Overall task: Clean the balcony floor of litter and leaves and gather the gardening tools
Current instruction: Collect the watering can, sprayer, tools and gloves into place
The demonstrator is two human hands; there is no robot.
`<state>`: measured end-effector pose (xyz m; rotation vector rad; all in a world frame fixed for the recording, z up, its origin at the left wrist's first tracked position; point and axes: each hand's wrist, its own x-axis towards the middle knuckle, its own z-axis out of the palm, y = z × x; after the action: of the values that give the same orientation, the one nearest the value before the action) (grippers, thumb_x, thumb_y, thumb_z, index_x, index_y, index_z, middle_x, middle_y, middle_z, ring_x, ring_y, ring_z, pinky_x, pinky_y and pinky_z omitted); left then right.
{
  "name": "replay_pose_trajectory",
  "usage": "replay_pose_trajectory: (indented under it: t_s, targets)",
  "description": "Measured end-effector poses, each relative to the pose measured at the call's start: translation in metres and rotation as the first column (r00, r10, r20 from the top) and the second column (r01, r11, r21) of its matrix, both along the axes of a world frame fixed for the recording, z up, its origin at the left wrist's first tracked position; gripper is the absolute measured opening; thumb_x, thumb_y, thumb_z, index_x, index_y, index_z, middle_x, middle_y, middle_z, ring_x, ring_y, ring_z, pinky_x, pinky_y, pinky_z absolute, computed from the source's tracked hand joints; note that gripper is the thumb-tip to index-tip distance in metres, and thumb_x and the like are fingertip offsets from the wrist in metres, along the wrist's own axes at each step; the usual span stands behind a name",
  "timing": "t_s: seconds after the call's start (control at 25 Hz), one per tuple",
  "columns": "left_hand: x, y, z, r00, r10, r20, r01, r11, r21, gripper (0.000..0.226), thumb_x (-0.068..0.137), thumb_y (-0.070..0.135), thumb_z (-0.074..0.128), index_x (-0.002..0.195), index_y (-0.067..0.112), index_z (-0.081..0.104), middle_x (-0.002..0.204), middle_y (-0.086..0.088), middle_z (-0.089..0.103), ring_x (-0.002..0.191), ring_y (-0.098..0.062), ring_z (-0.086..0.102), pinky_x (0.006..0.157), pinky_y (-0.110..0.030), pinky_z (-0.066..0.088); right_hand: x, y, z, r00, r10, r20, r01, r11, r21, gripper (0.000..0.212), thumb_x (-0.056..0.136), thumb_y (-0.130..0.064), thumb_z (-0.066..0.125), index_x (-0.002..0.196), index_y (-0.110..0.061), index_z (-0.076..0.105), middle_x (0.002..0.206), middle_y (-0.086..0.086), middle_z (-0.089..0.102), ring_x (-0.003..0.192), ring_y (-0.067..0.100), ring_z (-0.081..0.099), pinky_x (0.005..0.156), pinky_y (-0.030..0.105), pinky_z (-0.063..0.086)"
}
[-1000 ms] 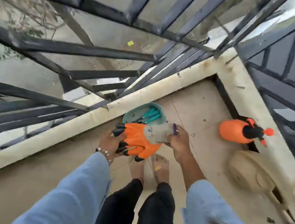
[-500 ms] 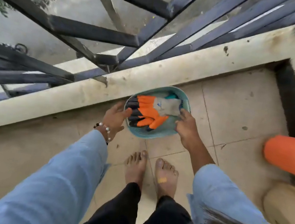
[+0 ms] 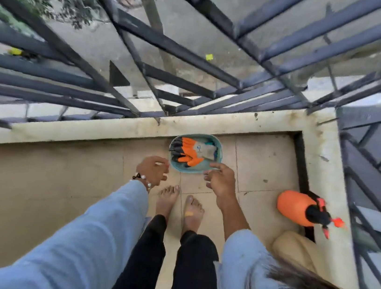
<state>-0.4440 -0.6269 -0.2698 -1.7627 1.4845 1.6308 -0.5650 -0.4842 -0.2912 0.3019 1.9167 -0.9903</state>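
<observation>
- The orange gardening gloves are lying inside the teal bowl, which is sitting on the balcony floor just beside the ledge, a little above the middle of the frame.
- A sliver of teal tool handle is showing at the bowl's far edge, so part of the tool-gathering looks done.
- The orange spray bottle is lying on its side at centre right of the frame, well apart from the bowl, with a tan object just below it; I would judge both are waiting to be gathered.
- The tiles in view are showing only a few small dark specks, too small to tell whether they are litter or stains; most of the sweeping seems finished here.
- The left hand is hovering just left of the bowl, its grip loosely curled and holding nothing, apart from the rim.
- The right hand is hovering at the bowl's lower right edge, fingers relaxed and half spread, holding nothing; whether a fingertip is brushing the rim I cannot tell.
- Both bare feet are standing just below the bowl in the frame.
</observation>
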Motion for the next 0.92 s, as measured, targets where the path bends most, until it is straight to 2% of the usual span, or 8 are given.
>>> replay_pose_trajectory:
  t_s: [0.08, 0.12, 0.2, 0.28, 0.4, 0.48, 0.72, 0.92]
  targets:
    - [0.014, 0.007, 0.047, 0.998, -0.064, -0.007, 0.063, 0.993, -0.101, 0.022, 0.09, 0.012, 0.056, 0.076, 0.026, 0.063, 0.081, -0.011, 0.068, 0.066, -0.027, 0.061, 0.046, -0.02, 0.047, 0.006, -0.002, 0.052, 0.985, 0.138, -0.1, -0.138, 0.99, 0.001, 0.023, 0.078, -0.009, 0.052, 0.078, -0.029, 0.064, 0.094, 0.015, 0.071, 0.081, 0.028, 0.065, 0.069, 0.036, 0.052]
    - [0.025, 0.01, 0.074, 0.996, -0.091, 0.011, 0.092, 0.984, -0.153, 0.016, 0.088, 0.015, 0.059, 0.077, 0.027, 0.064, 0.084, -0.009, 0.071, 0.073, -0.029, 0.065, 0.059, -0.026, 0.055, 0.01, -0.003, 0.08, 0.962, 0.227, -0.151, -0.228, 0.974, 0.009, 0.021, 0.077, -0.013, 0.051, 0.08, -0.028, 0.065, 0.097, 0.014, 0.071, 0.089, 0.031, 0.066, 0.074, 0.036, 0.053]
    - [0.049, 0.022, 0.124, 0.992, -0.123, 0.036, 0.128, 0.964, -0.235, 0.009, 0.088, 0.022, 0.06, 0.09, 0.028, 0.066, 0.095, -0.008, 0.073, 0.087, -0.03, 0.068, 0.082, -0.035, 0.056, 0.024, -0.006, 0.13, 0.88, 0.423, -0.217, -0.423, 0.905, 0.05, 0.025, 0.085, -0.009, 0.048, 0.095, -0.015, 0.07, 0.106, 0.012, 0.069, 0.101, 0.03, 0.062, 0.08, 0.028, 0.049]
    - [0.076, 0.035, 0.162, 0.988, -0.141, 0.06, 0.153, 0.94, -0.304, 0.017, 0.091, 0.023, 0.059, 0.105, 0.023, 0.068, 0.105, -0.009, 0.071, 0.096, -0.03, 0.066, 0.087, -0.032, 0.052, 0.041, -0.011, 0.164, 0.744, 0.599, -0.297, -0.598, 0.795, 0.107, 0.028, 0.089, -0.004, 0.046, 0.104, -0.007, 0.07, 0.111, 0.011, 0.067, 0.105, 0.029, 0.06, 0.087, 0.027, 0.046]
    - [0.124, 0.05, 0.194, 0.987, -0.099, 0.13, 0.141, 0.918, -0.37, 0.027, 0.093, 0.024, 0.055, 0.118, 0.022, 0.064, 0.113, -0.01, 0.068, 0.104, -0.029, 0.063, 0.089, -0.03, 0.048, 0.072, -0.031, 0.195, 0.52, 0.765, -0.381, -0.784, 0.604, 0.142, 0.026, 0.086, -0.007, 0.047, 0.097, -0.011, 0.07, 0.108, 0.016, 0.068, 0.103, 0.034, 0.062, 0.091, 0.043, 0.05]
    - [0.158, 0.055, 0.209, 0.985, -0.044, 0.167, 0.106, 0.915, -0.388, 0.03, 0.093, 0.025, 0.052, 0.121, 0.023, 0.061, 0.117, -0.01, 0.066, 0.108, -0.029, 0.061, 0.093, -0.032, 0.048, 0.096, -0.05, 0.213, 0.301, 0.849, -0.434, -0.877, 0.425, 0.223, 0.027, 0.087, -0.009, 0.049, 0.104, -0.008, 0.07, 0.111, 0.015, 0.068, 0.106, 0.034, 0.06, 0.093, 0.038, 0.047]
    - [0.287, 0.071, 0.239, 0.949, 0.199, 0.243, -0.063, 0.878, -0.474, 0.036, 0.095, 0.024, 0.045, 0.131, 0.026, 0.051, 0.125, -0.006, 0.061, 0.116, -0.026, 0.056, 0.096, -0.035, 0.046, 0.222, -0.102, 0.245, -0.266, 0.837, -0.479, -0.92, -0.071, 0.387, 0.03, 0.09, -0.023, 0.048, 0.114, -0.017, 0.065, 0.118, 0.013, 0.065, 0.111, 0.033, 0.057, 0.089, 0.036, 0.047]
    - [0.413, 0.122, 0.252, 0.847, 0.426, 0.318, -0.209, 0.817, -0.537, 0.036, 0.097, 0.022, 0.045, 0.133, 0.025, 0.05, 0.131, -0.003, 0.058, 0.121, -0.026, 0.054, 0.096, -0.034, 0.043, 0.361, -0.109, 0.254, -0.557, 0.672, -0.488, -0.824, -0.374, 0.427, 0.029, 0.093, -0.029, 0.048, 0.118, -0.021, 0.06, 0.121, 0.009, 0.061, 0.114, 0.031, 0.054, 0.092, 0.035, 0.046]
